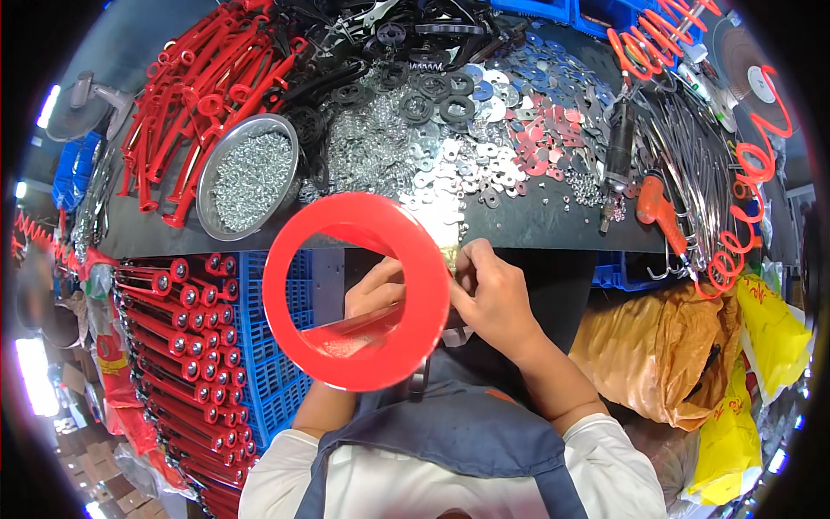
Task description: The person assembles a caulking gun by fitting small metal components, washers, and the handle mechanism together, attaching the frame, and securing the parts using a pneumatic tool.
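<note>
Close in front of me, a red metal part [428, 294] with a wide round ring end points up toward the view and hides much of what lies behind it. Through its opening my left hand [373, 290] shows, fingers curled against the part's shaft. On the other side of the ring, my right hand [497, 294] is closed in a pinch at the table's front edge. What sits between its fingertips is too small and covered to make out.
Across the dark table [519, 227] lie loose metal washers [497, 177], black rings [432, 85] and red rods [186, 112]. A steel bowl [205, 186] holds small hardware. An orange-handled air tool [661, 212] and bent metal rods [700, 164] lie right. Blue crates [268, 346] stand lower left.
</note>
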`<state>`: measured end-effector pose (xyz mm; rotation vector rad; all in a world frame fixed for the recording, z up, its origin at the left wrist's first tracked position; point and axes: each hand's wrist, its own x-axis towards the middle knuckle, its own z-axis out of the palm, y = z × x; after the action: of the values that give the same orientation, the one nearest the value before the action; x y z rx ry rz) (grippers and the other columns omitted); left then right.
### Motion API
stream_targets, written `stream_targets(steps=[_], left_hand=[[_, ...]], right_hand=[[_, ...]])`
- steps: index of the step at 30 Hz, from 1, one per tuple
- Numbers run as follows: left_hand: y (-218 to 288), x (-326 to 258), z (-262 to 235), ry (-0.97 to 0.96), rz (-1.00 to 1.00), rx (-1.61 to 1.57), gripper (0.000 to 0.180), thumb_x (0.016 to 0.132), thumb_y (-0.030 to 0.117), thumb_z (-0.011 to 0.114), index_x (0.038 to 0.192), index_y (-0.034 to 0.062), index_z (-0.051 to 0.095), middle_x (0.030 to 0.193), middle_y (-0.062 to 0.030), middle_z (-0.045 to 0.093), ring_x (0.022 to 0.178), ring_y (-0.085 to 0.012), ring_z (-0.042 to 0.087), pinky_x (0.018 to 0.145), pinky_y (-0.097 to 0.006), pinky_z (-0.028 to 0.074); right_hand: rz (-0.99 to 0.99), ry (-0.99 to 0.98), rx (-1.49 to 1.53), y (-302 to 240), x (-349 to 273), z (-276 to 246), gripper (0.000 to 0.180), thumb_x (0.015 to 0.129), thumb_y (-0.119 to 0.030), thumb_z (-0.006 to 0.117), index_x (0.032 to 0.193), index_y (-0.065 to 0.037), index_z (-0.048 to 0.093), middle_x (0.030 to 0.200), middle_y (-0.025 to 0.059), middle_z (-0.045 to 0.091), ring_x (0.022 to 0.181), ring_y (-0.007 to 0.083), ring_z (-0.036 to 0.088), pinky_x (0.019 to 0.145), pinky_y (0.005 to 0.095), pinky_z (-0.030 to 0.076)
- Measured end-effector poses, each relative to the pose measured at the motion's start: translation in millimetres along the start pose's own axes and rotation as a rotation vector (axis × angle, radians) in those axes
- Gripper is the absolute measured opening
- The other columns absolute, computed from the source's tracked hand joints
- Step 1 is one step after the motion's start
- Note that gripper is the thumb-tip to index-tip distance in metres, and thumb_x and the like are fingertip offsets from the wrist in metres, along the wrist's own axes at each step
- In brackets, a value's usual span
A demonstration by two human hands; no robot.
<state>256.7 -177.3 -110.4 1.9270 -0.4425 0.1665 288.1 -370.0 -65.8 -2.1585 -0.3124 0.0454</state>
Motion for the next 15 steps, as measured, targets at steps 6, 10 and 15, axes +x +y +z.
stream_targets(steps=[6, 10, 15], left_hand=[[4.6, 5.3, -1.9, -0.076, -0.033, 0.208, 0.036, 0.070, 0.022, 0.076, 0.105, 0.0162, 0.071, 0.127, -0.0072, 0.058, 0.126, -0.0313, 0.048, 0.106, -0.038, 0.038], [6.6, 9.4, 3.2, -0.035, 0.020, 0.057, 0.027, 0.071, 0.012, 0.078, 0.096, 0.0073, 0.069, 0.123, -0.0160, 0.058, 0.121, -0.0330, 0.052, 0.100, -0.040, 0.043], [-16.1, -4.3, 11.0, 0.064, 0.031, -0.199, 0.019, 0.073, 0.000, 0.076, 0.087, 0.0026, 0.063, 0.125, -0.0215, 0.055, 0.116, -0.0334, 0.054, 0.094, -0.043, 0.045]], right_hand=[[0.140, -0.090, 0.388, 8.1, -8.2, 7.3, 0.025, 0.081, -0.014, 0.069, 0.095, -0.001, 0.053, 0.079, 0.0086, 0.055, 0.071, 0.0132, 0.051, 0.066, 0.0280, 0.044], [0.206, -0.049, 0.543, 12.1, -10.2, 18.8, 0.023, 0.082, -0.013, 0.068, 0.094, -0.001, 0.053, 0.083, 0.0084, 0.055, 0.076, 0.0124, 0.051, 0.070, 0.0297, 0.045], [0.058, 0.146, 0.410, 14.7, -11.8, 34.3, 0.018, 0.079, -0.002, 0.068, 0.089, 0.000, 0.053, 0.067, -0.0044, 0.034, 0.060, 0.0042, 0.029, 0.052, 0.0214, 0.030]])
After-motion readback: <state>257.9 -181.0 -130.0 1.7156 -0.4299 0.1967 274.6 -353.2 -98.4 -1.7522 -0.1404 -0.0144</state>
